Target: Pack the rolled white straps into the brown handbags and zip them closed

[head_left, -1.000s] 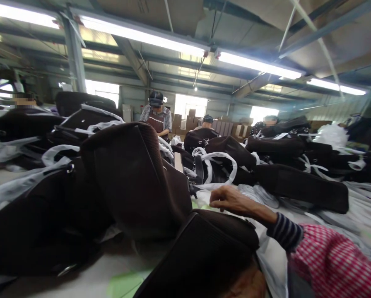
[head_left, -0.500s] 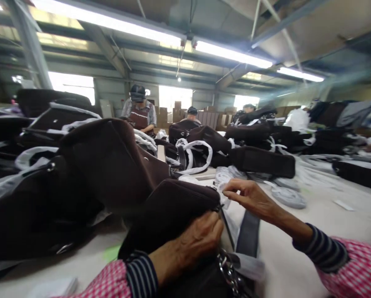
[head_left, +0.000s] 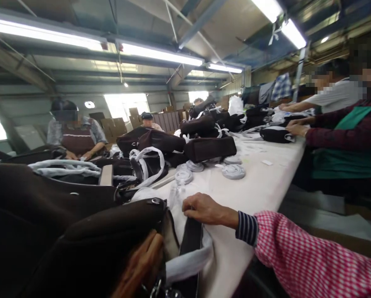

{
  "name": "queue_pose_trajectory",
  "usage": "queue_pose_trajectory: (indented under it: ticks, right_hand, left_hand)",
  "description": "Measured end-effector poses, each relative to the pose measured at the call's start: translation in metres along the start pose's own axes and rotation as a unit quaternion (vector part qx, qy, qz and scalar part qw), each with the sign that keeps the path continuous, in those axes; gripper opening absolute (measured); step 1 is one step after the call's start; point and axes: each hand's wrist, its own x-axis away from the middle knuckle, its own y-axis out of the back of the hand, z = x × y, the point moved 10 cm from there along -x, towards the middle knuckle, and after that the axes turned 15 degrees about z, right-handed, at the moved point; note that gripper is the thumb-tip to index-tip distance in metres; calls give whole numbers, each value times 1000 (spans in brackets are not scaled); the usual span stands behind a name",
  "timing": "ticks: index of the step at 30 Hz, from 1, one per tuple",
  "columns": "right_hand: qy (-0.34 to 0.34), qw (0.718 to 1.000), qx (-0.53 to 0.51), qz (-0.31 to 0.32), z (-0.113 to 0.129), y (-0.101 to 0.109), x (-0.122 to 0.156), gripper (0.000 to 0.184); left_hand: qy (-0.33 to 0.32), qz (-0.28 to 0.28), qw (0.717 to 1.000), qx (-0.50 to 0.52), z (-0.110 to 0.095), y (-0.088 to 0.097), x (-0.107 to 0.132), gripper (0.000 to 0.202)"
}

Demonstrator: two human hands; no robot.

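A dark brown handbag [head_left: 111, 225] lies before me, its near end tilted up and its zipped side opening [head_left: 170, 234] partly spread. My left hand [head_left: 143, 263], smeared by motion, is closed on the bag's side by that opening. Beyond the opening, my right hand [head_left: 204, 209] is closed, its fingertips together beside thin clear plastic [head_left: 177, 196]; what they hold, if anything, is hidden. A dark strap [head_left: 191, 238] runs below the right hand. A white-wrapped handle [head_left: 188, 265] loops across it, and a metal chain [head_left: 156, 287] shows at the bottom edge.
More dark bags [head_left: 160, 140] are heaped along the white table [head_left: 254, 165]. Coiled white-wrapped straps [head_left: 233, 171] lie on it. Co-workers stand across the table, one in a brown apron [head_left: 76, 142]; others work at the right edge, one in a green apron [head_left: 343, 159].
My view has swung right, bringing the right-side co-workers into sight. My left hand remains at the bag's opening; my right hand stays just beyond it, fingers still closed.
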Motion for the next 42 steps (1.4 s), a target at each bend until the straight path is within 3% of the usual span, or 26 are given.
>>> queue_pose_trajectory:
  ticks: [2,5,7,10,13,19,26,30,35,42]
  right_hand:
    - [17,1000,22,-3,2,-4,3,17]
    - [32,999,43,2,2,-6,2,17]
    - [24,998,61,11,-2,-8,-5,17]
    - [-15,994,111,13,-10,-11,-25,19]
    - [-37,988,152,12,-15,-19,-47,19]
    - [-42,987,152,7,-20,-37,-66,22]
    - [-65,992,104,-13,-27,-26,-58,13]
    - [-77,994,76,-31,-26,-15,-49,10]
    - [-81,995,49,-34,-18,-3,-36,15]
    - [-63,998,-15,10,-18,7,-1,20]
  left_hand:
    - [48,-49,998,-7,10,-3,-5,31]
    - [78,-148,985,-38,10,6,6,29]
    - [77,-170,981,-56,7,13,13,22]
    - [55,-154,984,-71,0,20,10,17]
    - [74,-168,979,-85,2,22,0,19]
    - [115,-124,980,-102,6,6,-22,30]
    - [124,-113,983,-77,13,1,-23,27]
    - [125,-59,990,-6,15,-5,-26,26]
    - [123,1,987,101,2,6,-25,24]
    - [64,-57,988,127,5,5,-21,16]
